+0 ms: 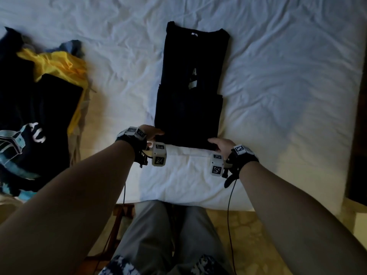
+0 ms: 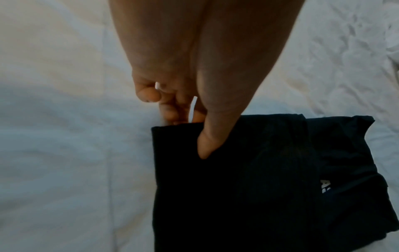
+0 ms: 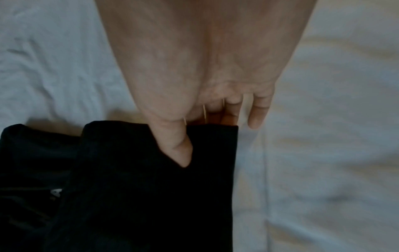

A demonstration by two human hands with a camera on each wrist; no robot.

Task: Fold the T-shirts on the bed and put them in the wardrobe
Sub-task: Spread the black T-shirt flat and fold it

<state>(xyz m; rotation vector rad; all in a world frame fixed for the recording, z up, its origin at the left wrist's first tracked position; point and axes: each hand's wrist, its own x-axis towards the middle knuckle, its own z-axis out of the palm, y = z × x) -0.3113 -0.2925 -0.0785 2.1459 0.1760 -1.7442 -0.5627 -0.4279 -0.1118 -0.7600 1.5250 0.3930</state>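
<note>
A black T-shirt (image 1: 190,92) lies on the white bed sheet (image 1: 278,86), folded into a long narrow strip with its collar at the far end. My left hand (image 1: 154,134) pinches the near left corner of the black T-shirt (image 2: 237,187), thumb on top and fingers underneath. My right hand (image 1: 220,145) pinches the near right corner of the black T-shirt (image 3: 140,196) the same way, its little finger free beside the edge. The lower part of the shirt appears doubled over the rest.
A loose pile of clothes (image 1: 39,96) sits at the left of the bed: a yellow garment, a grey-blue one and a black T-shirt with a light blue print. A dark wooden edge (image 1: 359,116) runs along the right. The floor (image 1: 248,231) shows below the bed.
</note>
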